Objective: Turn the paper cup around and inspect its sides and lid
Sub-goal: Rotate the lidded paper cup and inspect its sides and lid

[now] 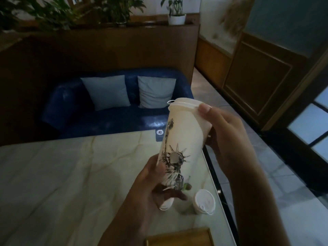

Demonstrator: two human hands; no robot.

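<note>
A tall white paper cup with a black Statue of Liberty drawing is held up above the table, tilted so its top leans away and to the right. Its white plastic lid sits on the top, with a small tab sticking out on the left. My left hand grips the cup's lower end from the left. My right hand holds the upper end, with the thumb pressed on the lid's rim. The cup's bottom is hidden by my left hand.
A second lidded white cup stands on the marble table near its right edge. Another white cup rim shows under my left hand. A wooden frame lies at the near edge. A blue sofa with two cushions faces the table.
</note>
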